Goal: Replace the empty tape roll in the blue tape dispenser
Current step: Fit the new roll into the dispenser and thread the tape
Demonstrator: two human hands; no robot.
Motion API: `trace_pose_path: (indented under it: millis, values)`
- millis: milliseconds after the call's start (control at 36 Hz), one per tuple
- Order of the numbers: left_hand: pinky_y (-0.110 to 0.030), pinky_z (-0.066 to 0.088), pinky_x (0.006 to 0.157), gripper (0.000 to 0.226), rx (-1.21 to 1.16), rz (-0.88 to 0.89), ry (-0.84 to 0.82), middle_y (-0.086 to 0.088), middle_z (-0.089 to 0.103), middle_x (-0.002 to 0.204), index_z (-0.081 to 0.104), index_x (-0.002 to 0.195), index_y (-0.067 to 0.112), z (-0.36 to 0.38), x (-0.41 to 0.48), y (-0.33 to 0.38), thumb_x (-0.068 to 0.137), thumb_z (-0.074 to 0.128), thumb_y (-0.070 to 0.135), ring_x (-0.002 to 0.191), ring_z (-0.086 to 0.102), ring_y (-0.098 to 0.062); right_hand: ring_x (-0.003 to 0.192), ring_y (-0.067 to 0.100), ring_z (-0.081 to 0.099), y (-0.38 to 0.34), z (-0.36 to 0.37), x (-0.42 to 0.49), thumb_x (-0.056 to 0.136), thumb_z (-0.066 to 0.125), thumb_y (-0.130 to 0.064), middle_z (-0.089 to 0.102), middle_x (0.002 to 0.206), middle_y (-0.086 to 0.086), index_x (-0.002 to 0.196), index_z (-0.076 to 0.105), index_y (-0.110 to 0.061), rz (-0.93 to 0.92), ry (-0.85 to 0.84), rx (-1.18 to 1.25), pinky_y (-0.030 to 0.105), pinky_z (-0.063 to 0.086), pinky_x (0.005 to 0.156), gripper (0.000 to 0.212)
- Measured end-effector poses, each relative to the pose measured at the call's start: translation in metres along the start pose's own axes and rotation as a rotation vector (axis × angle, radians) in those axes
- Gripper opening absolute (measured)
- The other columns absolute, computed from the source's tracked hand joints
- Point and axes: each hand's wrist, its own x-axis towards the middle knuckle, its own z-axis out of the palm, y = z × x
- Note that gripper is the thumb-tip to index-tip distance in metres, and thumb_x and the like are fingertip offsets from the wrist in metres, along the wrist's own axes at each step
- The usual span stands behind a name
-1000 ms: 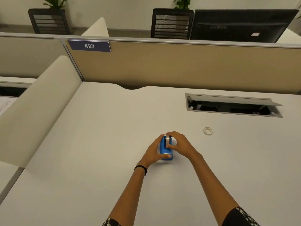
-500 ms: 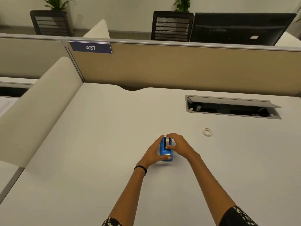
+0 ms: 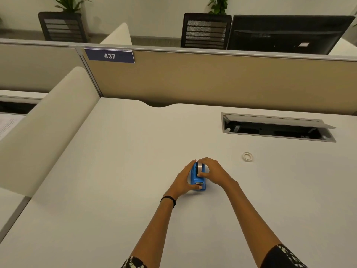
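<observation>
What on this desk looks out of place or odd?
Little stands out. A small white ring, perhaps a tape core, lies loose on the desk to the right of the hands. The cable hatch behind it is propped open. The left hand and right hand hold the blue tape dispenser upright.

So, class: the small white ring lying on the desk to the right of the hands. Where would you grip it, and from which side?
The white ring lies flat and alone on the desk. Probably best from above, thumb and finger pinching opposite outer edges, since nothing crowds it; the right hand is nearer.
</observation>
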Motion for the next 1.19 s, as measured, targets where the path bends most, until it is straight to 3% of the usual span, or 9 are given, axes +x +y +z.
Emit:
trace_pose_path:
  millis: [167, 278, 417, 528, 667, 1000, 1194]
  values:
    - [-0.022, 0.022, 0.103, 0.096, 0.013, 0.003, -0.010, 0.001, 0.025, 0.152, 0.014, 0.144, 0.027, 0.000, 0.000, -0.002, 0.072, 0.077, 0.025, 0.137, 0.028, -0.018, 0.131, 0.028, 0.035, -0.001, -0.001, 0.001, 0.086, 0.061, -0.018, 0.038, 0.143, 0.012, 0.136, 0.033, -0.010, 0.047, -0.037, -0.039, 0.037, 0.030, 0.108, 0.058]
    - [-0.022, 0.021, 0.103, 0.095, 0.004, 0.006, -0.012, 0.002, 0.024, 0.153, 0.015, 0.144, 0.026, 0.000, -0.001, -0.002, 0.072, 0.077, 0.026, 0.138, 0.026, -0.017, 0.130, 0.028, 0.036, -0.001, 0.003, -0.002, 0.086, 0.060, -0.017, 0.039, 0.143, 0.012, 0.140, 0.025, -0.016, 0.015, -0.007, -0.049, 0.040, 0.027, 0.111, 0.064]
    - [-0.021, 0.022, 0.102, 0.094, -0.009, 0.007, -0.005, 0.002, 0.024, 0.153, 0.016, 0.144, 0.025, 0.000, -0.001, -0.001, 0.073, 0.077, 0.025, 0.138, 0.027, -0.018, 0.124, 0.023, 0.043, 0.003, 0.009, -0.011, 0.084, 0.062, -0.017, 0.045, 0.137, 0.008, 0.133, 0.038, -0.016, -0.133, 0.174, -0.016, 0.033, 0.033, 0.106, 0.054]
    - [-0.020, 0.022, 0.102, 0.094, -0.014, 0.010, -0.003, 0.002, 0.026, 0.152, 0.017, 0.144, 0.025, 0.000, -0.001, -0.001, 0.072, 0.078, 0.024, 0.137, 0.028, -0.016, 0.108, 0.024, 0.054, 0.004, 0.012, -0.017, 0.084, 0.061, -0.014, 0.056, 0.120, 0.010, 0.115, 0.050, -0.010, -0.207, 0.292, -0.016, 0.013, 0.033, 0.089, 0.033]
    - [-0.019, 0.021, 0.103, 0.095, -0.010, 0.015, -0.010, 0.003, 0.026, 0.152, 0.017, 0.144, 0.026, -0.001, -0.002, -0.001, 0.071, 0.078, 0.025, 0.136, 0.027, -0.013, 0.103, 0.028, 0.058, 0.003, 0.015, -0.020, 0.087, 0.058, -0.012, 0.063, 0.113, 0.014, 0.107, 0.059, -0.004, -0.260, 0.341, -0.097, 0.030, 0.040, 0.094, 0.022]
    - [-0.018, 0.021, 0.102, 0.094, 0.011, 0.018, -0.003, 0.003, 0.027, 0.151, 0.016, 0.144, 0.026, 0.000, 0.000, -0.002, 0.072, 0.078, 0.024, 0.136, 0.029, -0.014, 0.110, 0.023, 0.054, -0.001, 0.011, -0.017, 0.092, 0.051, -0.021, 0.062, 0.120, 0.011, 0.111, 0.060, -0.006, -0.168, 0.272, -0.106, 0.032, 0.040, 0.098, 0.026]
    - [-0.019, 0.021, 0.103, 0.094, 0.015, 0.021, -0.001, 0.003, 0.026, 0.152, 0.017, 0.144, 0.027, 0.000, -0.001, -0.002, 0.072, 0.078, 0.025, 0.136, 0.027, -0.012, 0.101, 0.025, 0.058, -0.008, 0.007, -0.015, 0.091, 0.051, -0.016, 0.066, 0.110, 0.014, 0.103, 0.064, -0.004, -0.145, 0.280, -0.069, 0.029, 0.043, 0.092, 0.022]
